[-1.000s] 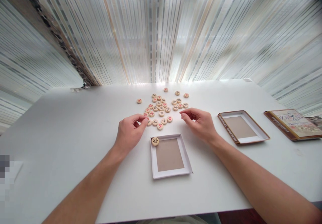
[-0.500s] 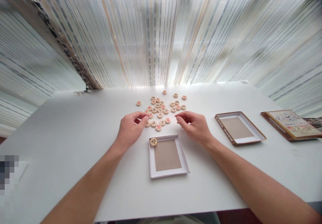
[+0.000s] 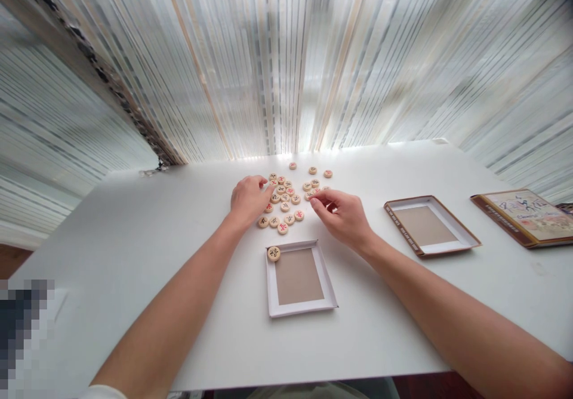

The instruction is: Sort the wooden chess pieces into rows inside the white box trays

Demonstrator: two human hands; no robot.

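Several round wooden chess pieces (image 3: 286, 199) with red or black characters lie scattered at the table's middle. My left hand (image 3: 248, 199) rests over the left side of this pile with its fingers curled down; what is under them is hidden. My right hand (image 3: 344, 215) sits at the pile's right side, thumb and forefinger pinched together close to a piece. Just in front of the pile lies a shallow white tray (image 3: 271, 294) with a brown bottom. A single piece (image 3: 273, 254) with a black character sits in the tray's far left corner.
All of it lies on a white table (image 3: 134, 238). A brown-rimmed tray (image 3: 465, 238) lies to the right, and a printed box lid (image 3: 526, 215) lies further right at the table's edge. Striped curtains hang behind the table. A blurred patch sits at the lower left.
My left hand has moved forward and left onto the pile, covering the lone piece at its left. My right hand has shifted slightly forward and left toward the pieces.
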